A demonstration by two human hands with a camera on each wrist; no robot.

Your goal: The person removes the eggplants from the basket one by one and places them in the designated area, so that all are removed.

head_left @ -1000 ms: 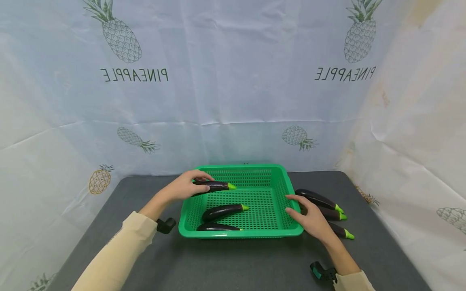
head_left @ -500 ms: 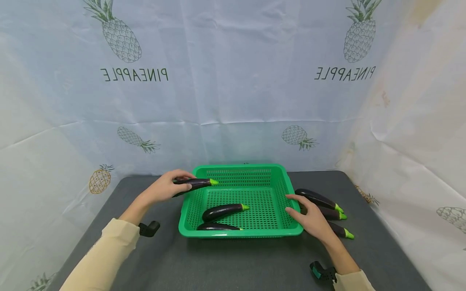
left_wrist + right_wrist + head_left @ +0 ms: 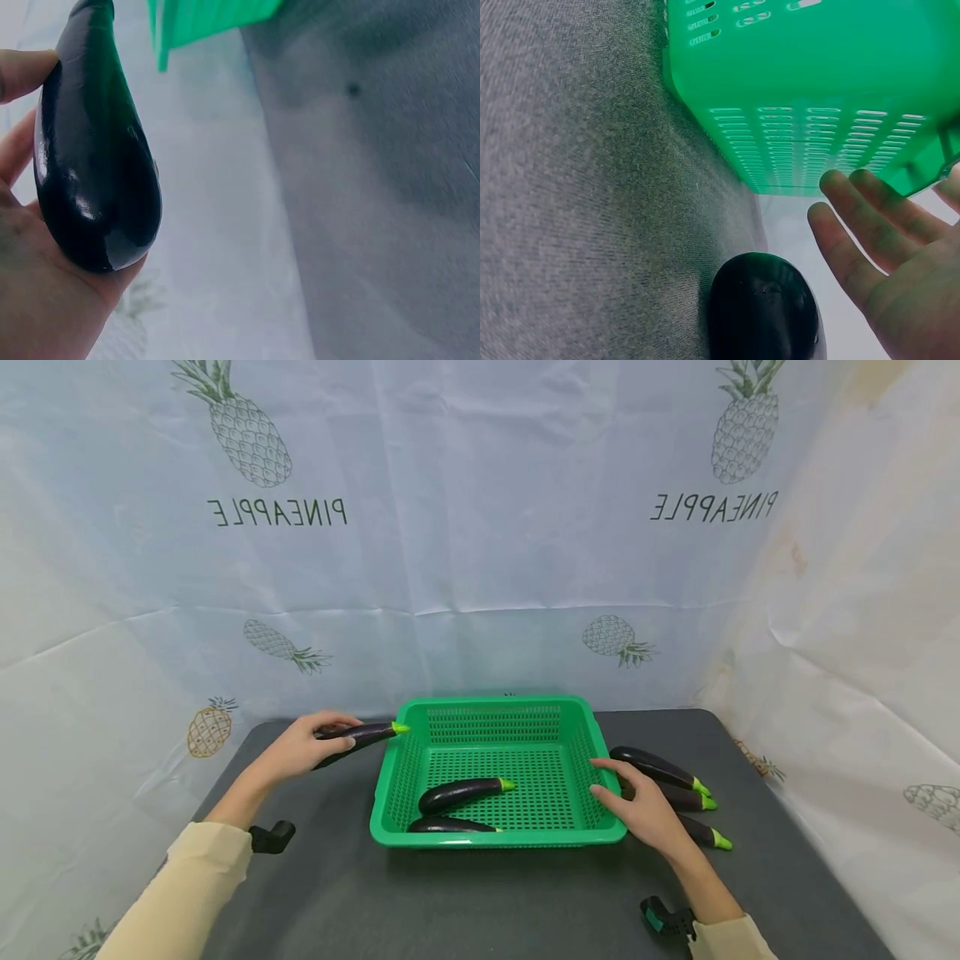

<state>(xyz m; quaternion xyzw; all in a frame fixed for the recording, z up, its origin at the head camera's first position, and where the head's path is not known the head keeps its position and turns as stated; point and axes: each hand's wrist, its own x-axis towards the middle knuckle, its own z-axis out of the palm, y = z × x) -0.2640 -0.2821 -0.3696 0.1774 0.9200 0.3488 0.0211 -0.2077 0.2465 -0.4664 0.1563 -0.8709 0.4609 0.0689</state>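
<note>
Cloth (image 3: 480, 552) printed with pineapples hangs behind a dark grey desk (image 3: 465, 902). On the desk, midway along its far edge, sits a slotted green basket (image 3: 540, 837). Nothing visible pins it down, so a knock on either side could make it slide.

The right hand (image 3: 637, 806) is at the basket's right rim, fingers loosely extended and gripping nothing. How firmly it presses, if at all, cannot be told; a sideways push from it could skew the basket.

The left hand (image 3: 300, 747) is outside the basket's left rim, near the desk's far left corner, thumb and fingers wrapped round an aubergine (image 3: 363, 737) that appears lifted off the desk. The skin is glossy, so a slackened thumb could let it slip, drop and roll.

Two others lie in the basket's near left corner: a back aubergine (image 3: 459, 795) and a front aubergine (image 3: 450, 825), partly hidden by the rim. Tilting the basket could set both rolling. Three more lie by the desk's right edge: a far one (image 3: 652, 766), a middle one (image 3: 678, 797) and a near one (image 3: 697, 832). The right hand partly covers them and could nudge them if it swung.

The held aubergine's green stem (image 3: 401, 727) points at the left rim; whether they touch is unclear. Swung inward too low, it could snag there.
</note>
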